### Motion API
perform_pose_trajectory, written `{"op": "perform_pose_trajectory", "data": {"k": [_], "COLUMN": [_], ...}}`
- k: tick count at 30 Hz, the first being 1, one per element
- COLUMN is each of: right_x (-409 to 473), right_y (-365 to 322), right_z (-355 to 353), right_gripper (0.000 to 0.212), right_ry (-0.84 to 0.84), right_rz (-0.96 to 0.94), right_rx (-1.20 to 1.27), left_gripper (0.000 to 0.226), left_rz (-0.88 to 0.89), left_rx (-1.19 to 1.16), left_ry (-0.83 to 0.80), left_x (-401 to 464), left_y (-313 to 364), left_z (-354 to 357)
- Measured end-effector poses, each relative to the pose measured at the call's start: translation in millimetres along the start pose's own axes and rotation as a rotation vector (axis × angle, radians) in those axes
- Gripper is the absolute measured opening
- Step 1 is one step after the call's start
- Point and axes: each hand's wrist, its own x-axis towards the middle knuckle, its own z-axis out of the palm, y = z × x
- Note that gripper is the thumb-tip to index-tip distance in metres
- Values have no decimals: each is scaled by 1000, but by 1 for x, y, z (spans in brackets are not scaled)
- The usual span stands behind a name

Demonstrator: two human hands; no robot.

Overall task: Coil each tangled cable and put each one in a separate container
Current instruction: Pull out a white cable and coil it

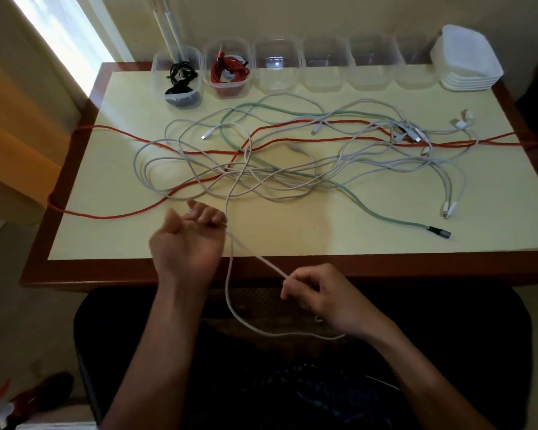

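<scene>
A tangle of white cables [261, 178], a long red cable [348, 141] and a mint-green cable [382, 212] sprawls over the pale yellow table [292, 237]. My left hand [190, 240] is at the front edge, fingers closed on one white cable [230, 293]. That cable runs down in a loop below the table edge and back up to my right hand [317, 293], which pinches it in front of the table. Clear containers line the back: one holds a coiled black cable [180, 85], the one beside it a coiled red cable [229, 72].
Several clear containers [277, 66] stand in the back row, with a stack of white lids [466, 60] at the back right. The red cable hangs over both the left and right table edges. A curtain and bright window are at the left.
</scene>
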Motion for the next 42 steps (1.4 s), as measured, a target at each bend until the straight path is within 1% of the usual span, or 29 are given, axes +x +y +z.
{"op": "perform_pose_trajectory", "data": {"k": [2, 4, 5, 7, 8, 9, 10, 12, 14, 17, 19, 21, 24, 25, 27, 29, 30, 31, 33, 35, 37, 38, 39, 40, 41, 42], "right_x": [-11, -14, -12, -6, -3, 0, 3, 7, 11, 18, 21, 23, 26, 26, 29, 33, 34, 35, 33, 24, 14, 9, 5, 3, 2, 1], "right_y": [-12, -24, -29, -35, -38, -40, -41, -40, -36, -27, -22, -19, -15, -14, -11, -9, -7, -5, -1, 3, 6, 5, 2, -2, -7, -11], "right_z": [0, 3, 3, 0, -4, -7, -11, -15, -18, -20, -19, -17, -14, -14, -12, -6, -2, 2, 8, 10, 11, 12, 13, 14, 15, 15], "right_gripper": [20, 21, 22, 24, 25, 26, 26, 27, 25, 26, 27, 28, 30, 30, 34, 45, 48, 47, 38, 32, 29, 27, 25, 23, 24, 27], "right_ry": [-34, 28, 87, 212, 259, 289, 304, 316, 351, 402, 404, 396, 394, 393, 396, 398, 397, 386, 312, 213, 167, 162, 164, 177, 202, 239], "right_rz": [-55, -144, -195, -282, -310, -331, -343, -355, -328, -280, -262, -245, -246, -246, -243, -238, -232, -223, -176, -116, -110, -128, -162, -222, -312, -410], "right_rx": [-29, -35, -50, -97, -110, -110, -100, -67, -50, -57, -46, -41, -55, -57, -42, -33, -41, -55, -120, -172, -188, -191, -195, -208, -241, -297], "left_gripper": [45, 49, 49, 47, 46, 46, 47, 50, 51, 47, 42, 41, 42, 42, 42, 40, 38, 35, 26, 15, 13, 15, 20, 23, 25, 24], "left_rz": [96, 140, 161, 186, 189, 183, 153, 60, 4, -39, -54, -78, -136, -167, -275, -380, -404, -411, -364, -201, -2, 76, 142, 221, 293, 331], "left_rx": [276, 656, 886, 1292, 1410, 1463, 1451, 1320, 1250, 1235, 1222, 1189, 1080, 1009, 790, 538, 411, 283, 44, -86, -46, 31, 170, 394, 677, 944], "left_ry": [24, 7, -39, -208, -295, -373, -427, -463, -451, -481, -486, -472, -457, -447, -401, -368, -378, -401, -415, -323, -150, -82, -28, 1, 3, -37], "left_x": [5, 4, 0, -12, -18, -26, -32, -41, -44, -47, -49, -49, -50, -51, -53, -54, -53, -51, -42, -30, -15, -10, -5, -4, -5, -9], "left_y": [5, -8, -17, -36, -43, -49, -53, -56, -57, -56, -56, -54, -54, -55, -55, -56, -56, -55, -44, -24, -4, 0, -1, -7, -16, -27], "left_z": [-3, -12, -17, -26, -30, -31, -31, -28, -25, -23, -22, -23, -23, -22, -16, -11, -9, -7, -2, 5, 9, 8, 4, 0, -5, -10]}}
